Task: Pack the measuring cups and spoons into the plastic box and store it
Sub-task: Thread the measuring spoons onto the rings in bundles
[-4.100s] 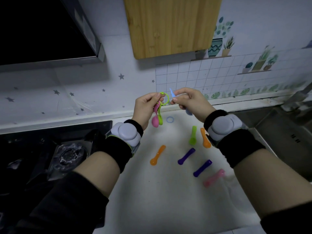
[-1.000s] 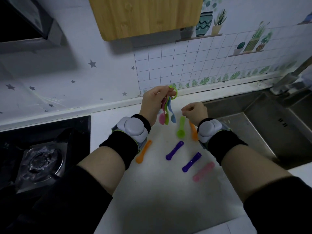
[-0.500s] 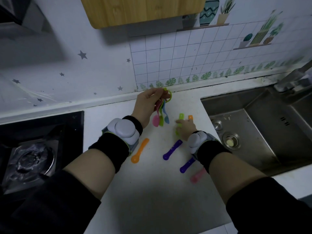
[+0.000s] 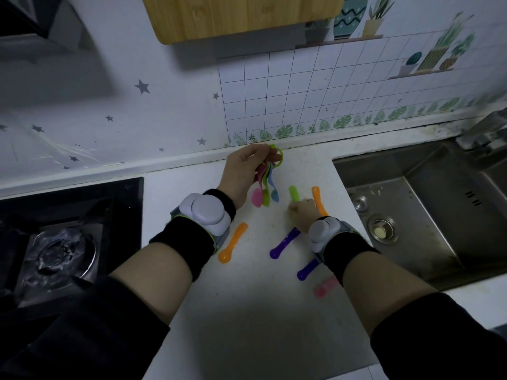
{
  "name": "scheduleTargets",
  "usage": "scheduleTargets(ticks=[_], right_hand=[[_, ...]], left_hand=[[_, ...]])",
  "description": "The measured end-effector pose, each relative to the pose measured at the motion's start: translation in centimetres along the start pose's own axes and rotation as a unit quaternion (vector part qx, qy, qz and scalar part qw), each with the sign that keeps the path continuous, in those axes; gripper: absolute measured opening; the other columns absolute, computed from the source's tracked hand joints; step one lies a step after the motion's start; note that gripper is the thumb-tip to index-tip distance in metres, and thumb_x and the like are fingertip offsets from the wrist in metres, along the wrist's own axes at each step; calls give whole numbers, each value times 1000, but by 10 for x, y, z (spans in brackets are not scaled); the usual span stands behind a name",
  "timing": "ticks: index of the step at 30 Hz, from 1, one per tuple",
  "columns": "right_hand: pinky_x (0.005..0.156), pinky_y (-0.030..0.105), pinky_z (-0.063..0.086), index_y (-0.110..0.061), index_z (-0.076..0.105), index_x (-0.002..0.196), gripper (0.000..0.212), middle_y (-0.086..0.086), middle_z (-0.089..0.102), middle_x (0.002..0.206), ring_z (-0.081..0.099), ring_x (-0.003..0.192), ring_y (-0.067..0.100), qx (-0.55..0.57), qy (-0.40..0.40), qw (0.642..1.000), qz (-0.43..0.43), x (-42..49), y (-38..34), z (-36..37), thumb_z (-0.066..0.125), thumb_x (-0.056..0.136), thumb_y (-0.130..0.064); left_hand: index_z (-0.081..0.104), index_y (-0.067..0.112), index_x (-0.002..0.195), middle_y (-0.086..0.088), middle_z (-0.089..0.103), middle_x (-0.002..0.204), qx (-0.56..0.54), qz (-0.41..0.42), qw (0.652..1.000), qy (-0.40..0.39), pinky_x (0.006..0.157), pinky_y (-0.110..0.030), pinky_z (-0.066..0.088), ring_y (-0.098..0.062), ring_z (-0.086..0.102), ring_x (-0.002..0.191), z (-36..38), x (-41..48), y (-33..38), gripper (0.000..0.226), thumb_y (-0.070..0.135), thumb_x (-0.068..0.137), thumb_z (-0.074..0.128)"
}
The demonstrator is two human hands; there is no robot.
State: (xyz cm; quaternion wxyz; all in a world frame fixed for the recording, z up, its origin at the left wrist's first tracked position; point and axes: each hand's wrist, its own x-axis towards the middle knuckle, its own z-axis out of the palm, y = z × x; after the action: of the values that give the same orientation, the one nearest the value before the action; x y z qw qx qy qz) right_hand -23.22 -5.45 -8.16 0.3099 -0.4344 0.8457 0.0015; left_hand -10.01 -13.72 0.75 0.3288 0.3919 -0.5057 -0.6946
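My left hand [image 4: 242, 174] holds a green ring [image 4: 277, 157] above the white counter [image 4: 247, 297]; a pink, a green and a blue spoon [image 4: 264, 192] hang from it. My right hand [image 4: 303, 215] is down on the counter with its fingers curled at the lower end of a loose green spoon [image 4: 294, 193]. Beside that hand lies an orange spoon [image 4: 318, 200]. Another orange spoon [image 4: 233, 242], two purple ones [image 4: 284, 244] [image 4: 307, 270] and a pink one [image 4: 325, 286] lie loose on the counter. No plastic box is in view.
A steel sink [image 4: 422, 212] opens right of the counter, with a tap [image 4: 482, 133] at its back corner. A black gas hob [image 4: 63, 237] lies to the left. A wooden board [image 4: 241, 15] hangs on the tiled wall above.
My right hand has dropped from beside the ring to the counter and closed on the green spoon's end. The blue spoon went onto the ring earlier. My view has tilted down.
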Motion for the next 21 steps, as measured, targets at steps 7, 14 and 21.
scheduleTargets(ticks=[7, 14, 21], right_hand=[[86, 30, 42, 3, 63, 113, 32, 14, 61, 121, 57, 102, 28, 107, -2, 994, -20, -5, 2, 0, 39, 97, -9], [86, 37, 54, -11, 76, 85, 12, 11, 74, 91, 66, 89, 26, 300, 135, 943, -50, -15, -16, -31, 67, 82, -19], [72, 38, 43, -14, 49, 71, 33, 14, 56, 69, 54, 69, 28, 528, 82, 838, -111, -48, -48, -66, 66, 74, 14]], left_hand=[[66, 6, 98, 8, 72, 76, -5, 4, 1000, 6, 66, -18, 54, -4, 66, 67, -1, -8, 3, 20, 15, 97, 48], [67, 5, 96, 5, 72, 76, -9, 21, 1000, 17, 59, -16, 52, -4, 67, 66, -6, -20, 14, 21, 15, 97, 48], [67, 15, 85, 8, 73, 73, -10, 49, 998, 26, 63, -18, 53, -3, 68, 70, -15, -34, 29, 20, 16, 96, 50]])
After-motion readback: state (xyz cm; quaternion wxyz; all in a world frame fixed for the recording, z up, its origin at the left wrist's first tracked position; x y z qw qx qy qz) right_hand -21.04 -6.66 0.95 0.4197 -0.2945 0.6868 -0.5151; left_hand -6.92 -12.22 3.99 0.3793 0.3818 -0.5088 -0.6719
